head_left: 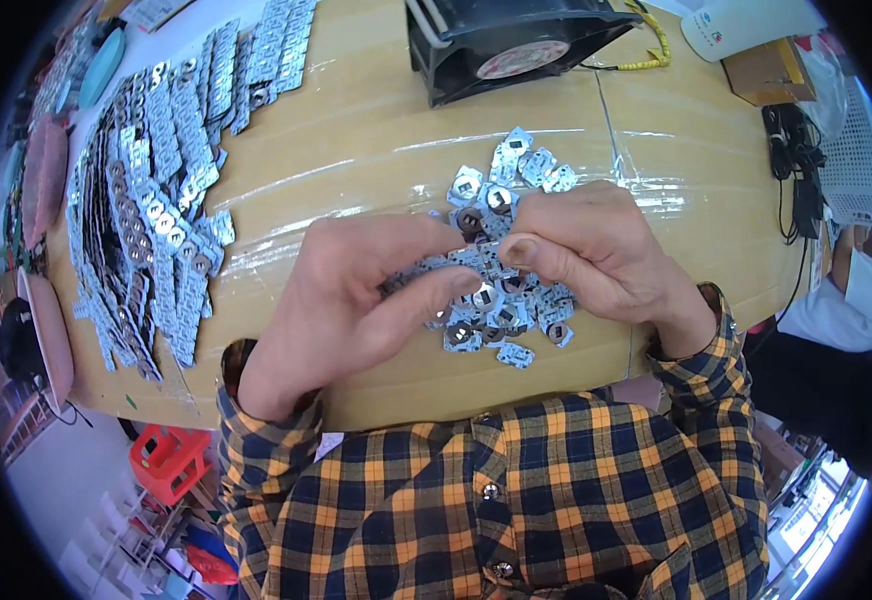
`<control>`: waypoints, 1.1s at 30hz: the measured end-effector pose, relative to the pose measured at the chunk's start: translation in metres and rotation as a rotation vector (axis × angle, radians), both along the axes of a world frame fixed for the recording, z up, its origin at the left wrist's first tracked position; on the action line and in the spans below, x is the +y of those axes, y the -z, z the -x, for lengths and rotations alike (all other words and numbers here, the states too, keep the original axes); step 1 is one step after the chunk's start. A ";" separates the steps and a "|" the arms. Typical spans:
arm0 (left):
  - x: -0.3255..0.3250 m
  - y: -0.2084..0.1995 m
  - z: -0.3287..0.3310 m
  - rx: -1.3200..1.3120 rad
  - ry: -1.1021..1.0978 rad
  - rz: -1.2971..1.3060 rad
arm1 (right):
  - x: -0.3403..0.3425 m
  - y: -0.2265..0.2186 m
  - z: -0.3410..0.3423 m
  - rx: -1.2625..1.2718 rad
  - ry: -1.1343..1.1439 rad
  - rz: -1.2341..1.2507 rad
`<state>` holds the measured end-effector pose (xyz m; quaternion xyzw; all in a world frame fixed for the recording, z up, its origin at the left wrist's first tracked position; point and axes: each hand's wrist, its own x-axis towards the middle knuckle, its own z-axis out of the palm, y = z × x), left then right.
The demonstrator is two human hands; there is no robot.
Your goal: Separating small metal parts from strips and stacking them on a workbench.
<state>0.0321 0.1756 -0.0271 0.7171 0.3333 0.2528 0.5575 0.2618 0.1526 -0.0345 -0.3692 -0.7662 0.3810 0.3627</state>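
Observation:
Over the table's middle, my left hand closes its thumb and fingers on a strip of small circuit boards. My right hand pinches the strip's right end between thumb and bent forefinger. Both hands nearly meet there and hide much of the strip. Beneath and around them lies a heap of separate small circuit boards, many with a round coin-like metal part. A few more loose boards lie just beyond my hands. At the left, a thick spread of circuit board strips overlaps in long rows.
A black fan with a yellow cable stands at the far side. Far right are a white cup, a cardboard box, black cables and a perforated basket. Another person's sleeve shows at right; a red stool stands lower left.

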 end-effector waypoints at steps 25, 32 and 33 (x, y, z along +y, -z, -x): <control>0.018 0.006 0.001 -0.136 -0.150 -0.246 | 0.010 -0.014 0.018 0.398 0.197 0.783; 0.011 0.016 -0.005 -0.062 -0.206 -0.625 | 0.009 0.000 0.018 0.228 0.193 0.497; 0.010 0.020 -0.006 -0.074 -0.238 -0.684 | 0.009 0.001 0.018 0.250 0.181 0.543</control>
